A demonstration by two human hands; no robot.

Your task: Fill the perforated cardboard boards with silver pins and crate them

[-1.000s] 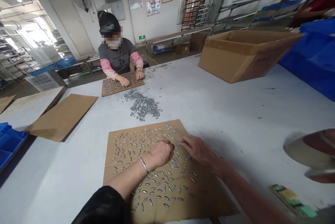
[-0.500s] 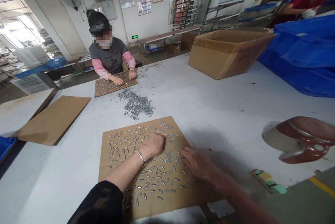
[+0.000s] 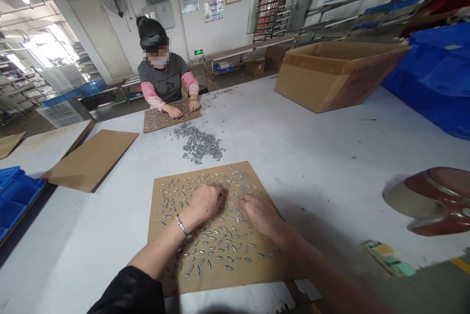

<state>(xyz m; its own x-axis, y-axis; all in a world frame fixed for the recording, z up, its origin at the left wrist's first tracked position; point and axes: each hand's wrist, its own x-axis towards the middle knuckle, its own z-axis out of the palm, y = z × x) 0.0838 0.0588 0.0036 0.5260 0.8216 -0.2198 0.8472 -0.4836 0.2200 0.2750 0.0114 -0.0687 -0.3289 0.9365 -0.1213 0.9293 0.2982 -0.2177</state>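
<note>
A brown cardboard sheet (image 3: 216,280) lies on the white table in front of me, strewn with small silver spindle-shaped metal pieces (image 3: 211,235). Over the sheet's upper middle, my left hand (image 3: 207,201) has its fingers curled together and pointing down among the pieces; a bracelet circles that wrist. My right hand (image 3: 260,213) is just to its right, fingertips pinched close to the sheet. Whatever either hand has between its fingertips is hidden or too small to name. Beyond the sheet's far edge rests a loose heap of the same pieces (image 3: 201,145).
Across the table, a co-worker (image 3: 165,79) has both hands on another piece-covered cardboard (image 3: 156,121). A bare cardboard sheet (image 3: 93,160) and blue crate (image 3: 18,196) are at left. At right are a cardboard box (image 3: 312,84), blue bin (image 3: 433,74) and red-brown stool (image 3: 440,196).
My right hand has moved left onto the sheet, closer to my left hand. My left hand has shifted slightly left. The whole view has swung a little to the left.
</note>
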